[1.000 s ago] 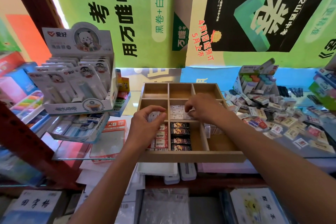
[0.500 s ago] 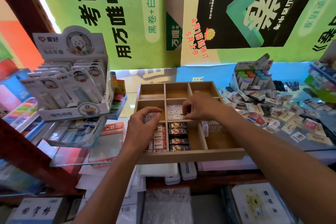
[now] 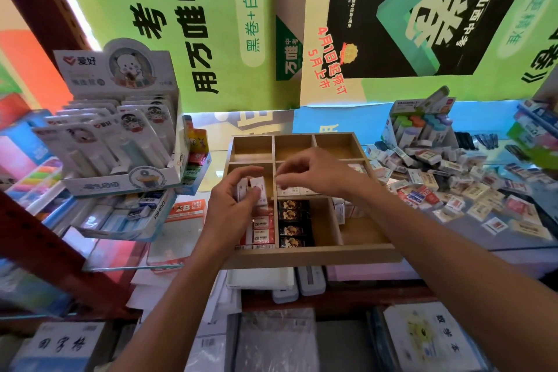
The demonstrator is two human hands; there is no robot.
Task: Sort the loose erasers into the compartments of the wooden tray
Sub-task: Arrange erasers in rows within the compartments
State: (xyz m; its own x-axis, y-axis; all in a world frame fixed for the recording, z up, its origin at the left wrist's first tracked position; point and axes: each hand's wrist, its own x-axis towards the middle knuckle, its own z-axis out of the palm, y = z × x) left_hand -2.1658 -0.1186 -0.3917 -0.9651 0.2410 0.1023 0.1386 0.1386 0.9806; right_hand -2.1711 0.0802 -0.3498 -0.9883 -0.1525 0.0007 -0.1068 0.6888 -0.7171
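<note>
The wooden tray (image 3: 305,254) lies in the middle, on a glass counter. My left hand (image 3: 229,214) grips a few white erasers (image 3: 256,187) over the tray's left column. Below that hand lie red-and-white 2B erasers (image 3: 263,234). My right hand (image 3: 317,174) hovers with curled fingers over the white erasers (image 3: 291,191) in the middle compartment; its fingertips are blurred, so whether they pinch anything is unclear. Black erasers (image 3: 292,225) fill the front middle slot. The loose erasers (image 3: 453,190) are heaped to the right of the tray.
A display box of carded stationery (image 3: 120,145) stands at the left over a box of blue-white erasers (image 3: 120,216). A box of coloured erasers (image 3: 422,127) stands at the back right. A red shelf post (image 3: 45,238) crosses the left. Booklets lie below the counter.
My right hand has lifted off the middle compartment's white erasers and shifted left toward my left hand. My left hand has risen slightly with its erasers.
</note>
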